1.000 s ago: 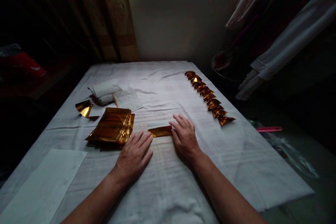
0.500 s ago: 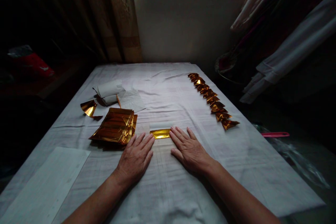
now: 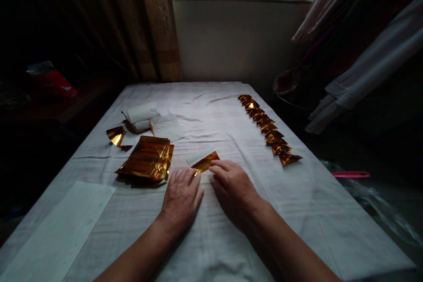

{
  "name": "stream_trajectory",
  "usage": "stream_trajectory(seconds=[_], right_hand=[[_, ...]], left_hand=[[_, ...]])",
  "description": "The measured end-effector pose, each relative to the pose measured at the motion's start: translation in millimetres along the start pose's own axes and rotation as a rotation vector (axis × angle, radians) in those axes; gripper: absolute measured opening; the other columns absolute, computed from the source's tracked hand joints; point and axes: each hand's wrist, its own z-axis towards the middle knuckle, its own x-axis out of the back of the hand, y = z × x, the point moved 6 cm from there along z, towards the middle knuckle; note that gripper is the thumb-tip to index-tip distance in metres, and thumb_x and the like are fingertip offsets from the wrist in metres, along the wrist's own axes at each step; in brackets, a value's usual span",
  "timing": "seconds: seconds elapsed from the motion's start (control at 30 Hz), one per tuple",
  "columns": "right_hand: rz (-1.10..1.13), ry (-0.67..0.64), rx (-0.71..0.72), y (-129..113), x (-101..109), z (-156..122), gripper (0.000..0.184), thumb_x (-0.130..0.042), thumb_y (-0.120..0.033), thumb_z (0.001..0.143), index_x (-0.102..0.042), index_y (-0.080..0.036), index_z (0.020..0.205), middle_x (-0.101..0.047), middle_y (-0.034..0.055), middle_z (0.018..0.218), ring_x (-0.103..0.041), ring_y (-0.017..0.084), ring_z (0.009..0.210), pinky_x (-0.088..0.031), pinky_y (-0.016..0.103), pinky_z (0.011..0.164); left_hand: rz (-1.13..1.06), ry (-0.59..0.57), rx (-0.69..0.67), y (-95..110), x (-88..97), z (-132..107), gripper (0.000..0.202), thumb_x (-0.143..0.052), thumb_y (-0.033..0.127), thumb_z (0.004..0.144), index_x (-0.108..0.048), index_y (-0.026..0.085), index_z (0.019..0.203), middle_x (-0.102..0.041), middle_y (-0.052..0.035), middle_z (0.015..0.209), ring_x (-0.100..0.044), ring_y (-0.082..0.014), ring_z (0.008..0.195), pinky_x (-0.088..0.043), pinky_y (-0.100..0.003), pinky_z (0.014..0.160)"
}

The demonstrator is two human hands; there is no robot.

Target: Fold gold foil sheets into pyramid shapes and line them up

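A folded sheet of gold foil paper (image 3: 205,162) with a pale strip along its far edge lies slanted on the cloth, its right end angled away from me. My left hand (image 3: 181,191) lies flat, its fingertips on the sheet's near left corner. At the near right edge, the bent fingers of my right hand (image 3: 234,180) are closed on the paper; the thumb is hidden beneath them. Left of my left hand sits a stack of gold foil sheets (image 3: 143,156). A row of folded gold foil pieces (image 3: 264,121) runs along the table's right side.
A white cloth (image 3: 211,114) with creases covers the table. White paper (image 3: 62,229) lies at front left. Grey-white paper rolls (image 3: 142,114) and a curled gold scrap (image 3: 116,135) lie behind the stack. Clothes (image 3: 360,70) hang at right, beside a pink handle (image 3: 350,174).
The gold foil paper has turned from straight to slanted, its right end now farther away. My right hand has gone from flat to bent fingers. My left hand stays flat at the left end.
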Motion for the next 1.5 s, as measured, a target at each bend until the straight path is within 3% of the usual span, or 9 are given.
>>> stream_trajectory(seconds=[0.1, 0.23, 0.37, 0.6, 0.87, 1.07, 1.37, 1.5], right_hand=[[0.051, -0.086, 0.032, -5, -15, 8, 0.023, -0.049, -0.018, 0.094, -0.071, -0.022, 0.1, -0.071, 0.0061, 0.113, -0.063, 0.021, 0.104, -0.05, 0.035, 0.091], [0.075, -0.053, 0.02, 4, -24, 8, 0.022, -0.052, -0.018, 0.094, -0.071, -0.022, 0.104, -0.069, 0.0066, 0.118, -0.061, 0.022, 0.109, -0.048, 0.037, 0.094], [0.072, -0.026, 0.011, 6, -24, 5, 0.024, -0.055, -0.02, 0.093, -0.069, -0.023, 0.112, -0.068, 0.008, 0.119, -0.059, 0.024, 0.109, -0.047, 0.038, 0.092], [-0.035, -0.1, 0.039, -2, -25, 9, 0.024, -0.059, -0.028, 0.093, -0.069, -0.029, 0.115, -0.065, 0.0075, 0.118, -0.057, 0.024, 0.105, -0.044, 0.038, 0.087], [0.017, -0.014, 0.005, 0, -26, 16, 0.012, -0.065, -0.026, 0.088, -0.072, -0.025, 0.099, -0.07, 0.0053, 0.107, -0.059, 0.022, 0.097, -0.042, 0.035, 0.083], [-0.006, 0.027, 0.055, -1, -30, 25, 0.01, -0.066, -0.028, 0.09, -0.072, -0.024, 0.083, -0.072, 0.0024, 0.094, -0.059, 0.018, 0.085, -0.04, 0.031, 0.075], [0.011, 0.087, 0.115, -12, -32, 21, 0.016, -0.056, -0.023, 0.095, -0.067, -0.021, 0.085, -0.071, 0.0037, 0.088, -0.058, 0.018, 0.079, -0.039, 0.031, 0.074], [0.055, 0.093, 0.067, -10, -32, 23, 0.016, -0.055, -0.025, 0.096, -0.066, -0.022, 0.084, -0.071, 0.0037, 0.085, -0.059, 0.018, 0.078, -0.04, 0.03, 0.074]], left_hand=[[-0.028, -0.018, 0.005, 5, 2.5, 9, 0.03, -0.054, 0.028, 0.092, -0.064, 0.02, 0.12, -0.067, -0.0091, 0.117, -0.058, -0.0272, 0.112, -0.035, -0.051, 0.11], [-0.085, -0.032, -0.032, -5, 2.9, 17, 0.023, -0.058, 0.025, 0.09, -0.068, 0.022, 0.111, -0.068, -0.0065, 0.108, -0.059, -0.0249, 0.101, -0.043, -0.047, 0.1], [-0.125, 0.041, -0.084, -20, 4.9, 22, 0.017, -0.061, 0.028, 0.091, -0.069, 0.023, 0.104, -0.07, -0.0055, 0.106, -0.06, -0.0236, 0.099, -0.046, -0.041, 0.092], [-0.085, 0.007, -0.143, -25, -0.2, 33, 0.011, -0.063, 0.031, 0.091, -0.068, 0.022, 0.093, -0.072, -0.0028, 0.09, -0.062, -0.0223, 0.085, -0.046, -0.039, 0.082], [-0.071, 0.065, -0.168, -27, 1.0, 34, 0.022, -0.05, 0.03, 0.098, -0.064, 0.019, 0.085, -0.07, -0.0038, 0.082, -0.063, -0.0205, 0.081, -0.045, -0.035, 0.078], [-0.141, 0.081, -0.163, -31, -0.6, 32, 0.022, -0.053, 0.037, 0.097, -0.066, 0.02, 0.091, -0.072, -0.0033, 0.088, -0.064, -0.0209, 0.083, -0.046, -0.035, 0.079], [-0.225, 0.12, -0.132, -34, 1.2, 31, 0.022, -0.049, 0.031, 0.099, -0.067, 0.022, 0.09, -0.073, -0.002, 0.089, -0.063, -0.0209, 0.083, -0.046, -0.035, 0.077], [-0.278, 0.085, -0.1, -38, -1.9, 31, 0.016, -0.053, 0.029, 0.097, -0.066, 0.021, 0.093, -0.072, -0.0033, 0.093, -0.062, -0.0212, 0.088, -0.047, -0.036, 0.081]])
